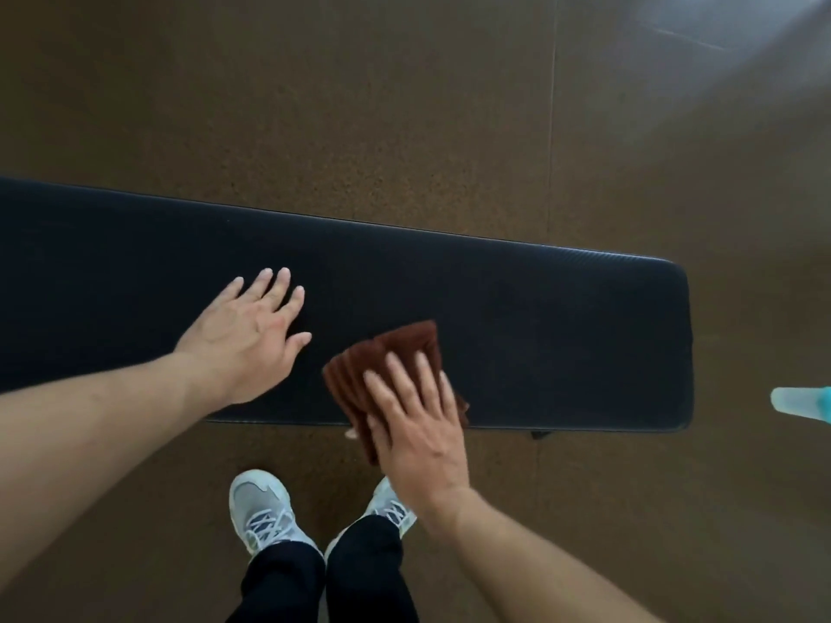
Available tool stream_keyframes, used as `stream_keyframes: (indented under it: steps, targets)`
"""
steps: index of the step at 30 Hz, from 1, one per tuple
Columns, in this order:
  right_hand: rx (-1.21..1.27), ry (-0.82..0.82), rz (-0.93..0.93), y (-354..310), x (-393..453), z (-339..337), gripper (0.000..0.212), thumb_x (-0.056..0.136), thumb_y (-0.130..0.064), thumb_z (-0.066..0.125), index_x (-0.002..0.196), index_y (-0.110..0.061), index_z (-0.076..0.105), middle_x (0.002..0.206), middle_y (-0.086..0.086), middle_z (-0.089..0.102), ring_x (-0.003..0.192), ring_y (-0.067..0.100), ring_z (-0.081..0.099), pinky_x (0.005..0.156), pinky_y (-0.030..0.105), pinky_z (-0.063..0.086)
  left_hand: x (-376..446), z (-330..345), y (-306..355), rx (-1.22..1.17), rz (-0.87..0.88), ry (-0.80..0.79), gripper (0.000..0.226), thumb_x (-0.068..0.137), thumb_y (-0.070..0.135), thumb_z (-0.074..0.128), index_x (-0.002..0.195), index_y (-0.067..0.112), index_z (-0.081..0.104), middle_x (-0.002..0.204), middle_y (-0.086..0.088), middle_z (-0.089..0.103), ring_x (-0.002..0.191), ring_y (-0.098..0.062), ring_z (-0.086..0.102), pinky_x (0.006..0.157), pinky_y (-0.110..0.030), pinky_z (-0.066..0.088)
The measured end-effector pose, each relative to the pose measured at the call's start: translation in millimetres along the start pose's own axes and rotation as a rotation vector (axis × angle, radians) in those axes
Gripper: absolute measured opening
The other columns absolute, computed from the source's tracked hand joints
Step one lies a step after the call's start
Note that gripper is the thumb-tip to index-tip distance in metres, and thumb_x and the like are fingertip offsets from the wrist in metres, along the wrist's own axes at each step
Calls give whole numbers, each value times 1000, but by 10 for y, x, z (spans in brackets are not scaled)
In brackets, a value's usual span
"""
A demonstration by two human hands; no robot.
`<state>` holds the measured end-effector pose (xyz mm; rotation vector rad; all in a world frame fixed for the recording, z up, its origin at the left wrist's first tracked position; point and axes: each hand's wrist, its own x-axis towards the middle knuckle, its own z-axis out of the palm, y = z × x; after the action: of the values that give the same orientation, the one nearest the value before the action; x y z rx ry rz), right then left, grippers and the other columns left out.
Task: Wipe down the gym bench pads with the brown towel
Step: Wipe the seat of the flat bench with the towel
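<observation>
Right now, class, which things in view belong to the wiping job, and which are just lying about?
Belongs to the job:
brown towel
bench pad
right hand pressing the towel
left hand flat on the pad

Just lying about:
pale blue bottle at the right edge

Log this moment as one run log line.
right hand flat on brown towel | left hand open on bench pad

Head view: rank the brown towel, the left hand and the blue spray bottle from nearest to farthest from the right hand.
1. Brown towel: directly under the right hand, pressed against the black bench pad at its near edge.
2. Left hand: to the left, flat on the pad, apart from the towel.
3. Blue spray bottle: far right, past the pad's end, cut off by the picture edge.
</observation>
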<state>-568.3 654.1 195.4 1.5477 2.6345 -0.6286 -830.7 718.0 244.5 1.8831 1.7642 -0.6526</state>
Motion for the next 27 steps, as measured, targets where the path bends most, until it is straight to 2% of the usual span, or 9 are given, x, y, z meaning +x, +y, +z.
stream_keyframes:
  steps: [2, 4, 7, 9, 12, 15, 17, 22, 27]
  targets:
    - [-69, -50, -79, -76, -161, 104, 61, 103, -39, 54, 160, -35, 33, 170, -2, 29, 160, 29, 16, 128, 53, 20, 9, -61, 41, 18, -21, -56, 68, 104, 53, 13, 160, 17, 3, 168, -9, -6, 156, -24, -4, 126, -44, 6]
    - [-122, -91, -86, -54, -154, 109, 72, 100, -33, 61, 163, -35, 25, 170, 0, 27, 160, 30, 14, 128, 53, 19, 22, -110, 95, -19, -50, -102, 67, 105, 51, 13, 160, 16, 3, 168, -10, -6, 156, -25, -5, 126, -47, 7]
    - [-105, -116, -147, 121, -71, -3, 75, 103, -30, 56, 165, -38, 15, 173, -2, 20, 161, 28, 5, 129, 54, 13, 53, -136, 200, 9, -95, -106, 67, 105, 50, 13, 160, 12, 6, 168, -13, -3, 156, -28, -1, 126, -48, 10]
    - [-83, -80, -179, 309, -47, -113, 68, 104, -35, 50, 164, -38, 20, 172, -5, 22, 161, 26, 8, 130, 54, 12, 70, -149, 232, 43, -89, -104, 68, 105, 49, 13, 160, 10, 7, 168, -16, -1, 156, -30, 2, 126, -47, 10]
    - [-34, 60, 88, 641, 34, -191, 62, 102, -40, 49, 161, -34, 33, 170, -6, 28, 160, 26, 15, 128, 55, 15, 75, -140, 222, 86, -76, -89, 68, 105, 49, 13, 160, 9, 10, 168, -17, 3, 155, -31, 6, 126, -45, 9]
    - [53, 127, 530, 992, 261, -371, 66, 104, -46, 46, 164, -34, 23, 173, -6, 17, 161, 26, 4, 130, 51, 5, 45, -64, 175, 80, -54, -14, 67, 105, 49, 13, 160, 11, 12, 168, -15, 6, 155, -29, 7, 126, -43, 9]
    - [132, 116, 651, 1155, 436, -525, 71, 104, -52, 46, 165, -36, 13, 175, -6, 7, 161, 23, -6, 130, 49, 0, 22, 17, 112, 60, -33, 38, 65, 105, 48, 14, 160, 13, 10, 168, -13, 6, 156, -27, 5, 127, -43, 9]
    - [157, 130, 698, 887, 766, -542, 74, 102, -64, 39, 165, -39, 9, 175, -8, -1, 161, 21, -12, 131, 48, 6, -19, 192, -87, -118, 41, 119, 63, 104, 50, 18, 160, 23, 5, 168, -2, -4, 155, -18, -8, 126, -47, -2]
    - [103, 96, 498, 26, 1237, -357, 70, 104, -60, 38, 165, -38, 11, 175, -8, -2, 161, 20, -11, 131, 45, 3, -79, 289, -519, -203, 218, 139, 65, 104, 51, 24, 158, 31, -7, 166, 9, -17, 151, -6, -23, 125, -47, -10]
